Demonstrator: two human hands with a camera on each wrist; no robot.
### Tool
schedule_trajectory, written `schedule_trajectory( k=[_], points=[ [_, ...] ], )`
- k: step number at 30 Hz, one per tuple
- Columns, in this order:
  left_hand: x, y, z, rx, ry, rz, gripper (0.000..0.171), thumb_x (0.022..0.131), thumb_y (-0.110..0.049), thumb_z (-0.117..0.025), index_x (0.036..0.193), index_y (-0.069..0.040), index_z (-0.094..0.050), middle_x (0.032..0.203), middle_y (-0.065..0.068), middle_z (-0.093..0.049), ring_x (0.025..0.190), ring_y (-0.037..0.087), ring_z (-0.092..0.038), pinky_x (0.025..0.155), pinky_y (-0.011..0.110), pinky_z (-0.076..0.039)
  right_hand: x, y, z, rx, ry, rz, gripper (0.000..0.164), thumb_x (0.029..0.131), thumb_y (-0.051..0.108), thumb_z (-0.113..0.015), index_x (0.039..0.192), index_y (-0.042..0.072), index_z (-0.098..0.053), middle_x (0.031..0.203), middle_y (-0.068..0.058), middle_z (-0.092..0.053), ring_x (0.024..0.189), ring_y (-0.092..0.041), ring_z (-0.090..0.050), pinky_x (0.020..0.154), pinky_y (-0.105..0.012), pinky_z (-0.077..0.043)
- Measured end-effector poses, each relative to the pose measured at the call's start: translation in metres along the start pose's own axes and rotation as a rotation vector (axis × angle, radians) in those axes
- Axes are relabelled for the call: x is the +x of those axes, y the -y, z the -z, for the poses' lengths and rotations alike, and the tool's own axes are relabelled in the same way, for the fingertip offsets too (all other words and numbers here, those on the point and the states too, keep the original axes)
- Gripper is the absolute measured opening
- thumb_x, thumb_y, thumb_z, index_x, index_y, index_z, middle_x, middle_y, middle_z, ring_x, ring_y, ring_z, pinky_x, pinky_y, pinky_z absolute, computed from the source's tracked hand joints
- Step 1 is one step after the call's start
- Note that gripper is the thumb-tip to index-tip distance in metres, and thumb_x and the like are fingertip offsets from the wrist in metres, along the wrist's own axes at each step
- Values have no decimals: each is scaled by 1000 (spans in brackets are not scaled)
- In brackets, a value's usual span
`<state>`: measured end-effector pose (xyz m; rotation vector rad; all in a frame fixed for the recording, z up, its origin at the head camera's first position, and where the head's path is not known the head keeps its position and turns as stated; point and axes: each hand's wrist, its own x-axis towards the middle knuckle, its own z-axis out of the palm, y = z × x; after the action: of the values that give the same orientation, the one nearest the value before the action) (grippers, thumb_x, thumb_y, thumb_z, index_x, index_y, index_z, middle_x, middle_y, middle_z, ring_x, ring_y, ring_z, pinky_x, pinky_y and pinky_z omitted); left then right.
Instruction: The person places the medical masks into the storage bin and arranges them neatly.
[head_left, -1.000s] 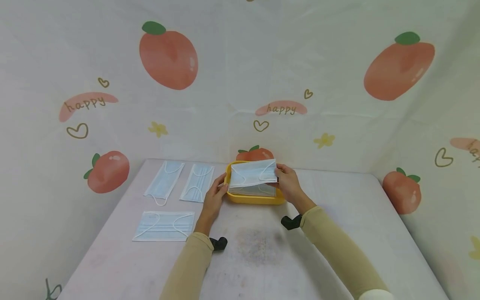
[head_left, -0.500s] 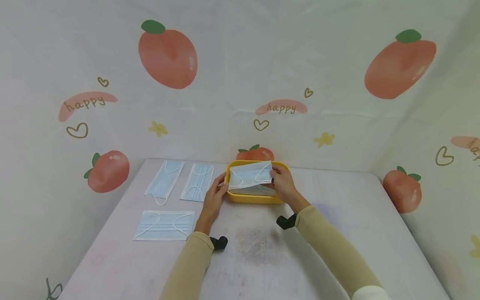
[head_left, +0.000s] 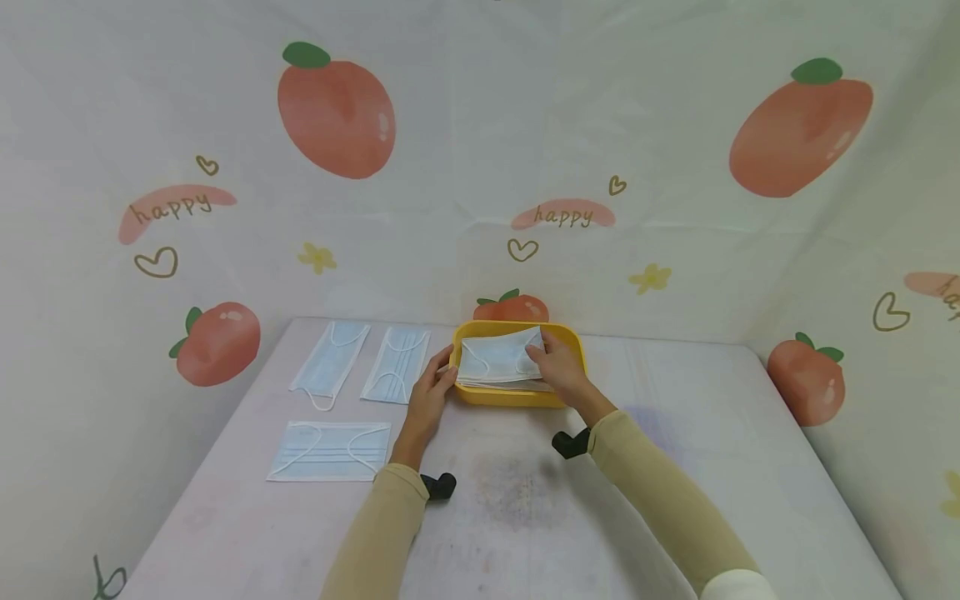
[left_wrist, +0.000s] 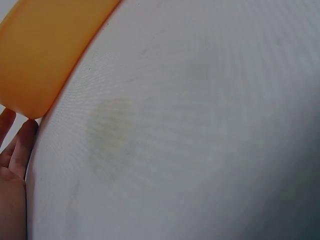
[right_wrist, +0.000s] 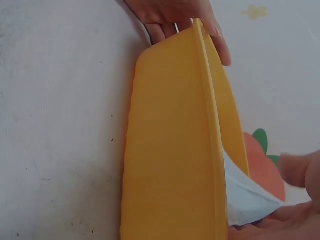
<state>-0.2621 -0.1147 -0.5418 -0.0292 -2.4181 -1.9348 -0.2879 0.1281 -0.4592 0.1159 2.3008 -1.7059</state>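
Near the table's far edge stands a yellow plastic box [head_left: 517, 400] holding a small stack of face masks. My left hand [head_left: 429, 390] grips the box's left end, fingers round the rim in the right wrist view. My right hand [head_left: 561, 367] reaches in over the right side and holds the right end of the topmost pale blue face mask [head_left: 495, 358]. That mask lies nearly level on the stack. In the right wrist view its corner [right_wrist: 250, 200] curls up above the rim against the fingers, with the thumb a little apart from it.
Three more face masks lie flat on the table's left side: one far left [head_left: 330, 358], one next to it [head_left: 396, 367] and one nearer [head_left: 330, 454]. A fruit-printed cloth [head_left: 450, 167] hangs behind the table [head_left: 675, 467].
The top mask has shifted left and come down flatter onto the stack, my right hand moving with it. My left hand has stayed at the box's end.
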Motion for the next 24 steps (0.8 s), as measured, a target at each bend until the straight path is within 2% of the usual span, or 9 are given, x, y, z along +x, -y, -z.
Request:
schedule_trajectory(
  k=[3, 6, 12, 18, 24],
  points=[
    [0, 0, 0, -2, -3, -2, 44, 106, -39, -51, 150, -38, -46, 153, -2, -52, 134, 27, -55, 117, 52, -43, -2, 1, 1, -139, 40, 23, 80, 107, 39, -50, 165, 10, -4, 173, -12, -11, 159, -33, -17, 129, -53, -15],
    [1, 1, 0, -3, -12, -12, 44, 106, -40, -51, 150, -38, -47, 152, -1, -52, 134, 27, -55, 116, 52, -43, -4, 2, 1, -225, 48, 61, 91, 104, 47, -51, 164, 10, 6, 174, -13, 2, 161, -34, -5, 130, -55, -7],
    [3, 5, -1, -14, -14, -41, 46, 106, -36, -52, 151, -33, -47, 154, 2, -52, 132, 28, -57, 115, 52, -43, -5, -1, -2, -424, 59, 167, 96, 102, 57, -49, 164, 12, 9, 170, -21, 15, 158, -45, -1, 126, -65, -11],
    [4, 7, -1, -40, -7, -41, 46, 106, -35, -53, 151, -33, -47, 153, 4, -52, 132, 30, -56, 115, 54, -42, -11, -2, -3, -598, 67, 218, 95, 100, 64, -46, 165, 15, 2, 171, -19, 17, 158, -48, -1, 124, -69, -15],
    [4, 7, -2, -15, -14, -37, 45, 106, -36, -52, 151, -34, -47, 153, 3, -52, 132, 28, -57, 115, 53, -43, -18, -7, -4, -859, -17, 326, 88, 100, 66, -44, 166, 18, -10, 172, -19, 8, 157, -51, -1, 125, -68, -11]
  ],
)
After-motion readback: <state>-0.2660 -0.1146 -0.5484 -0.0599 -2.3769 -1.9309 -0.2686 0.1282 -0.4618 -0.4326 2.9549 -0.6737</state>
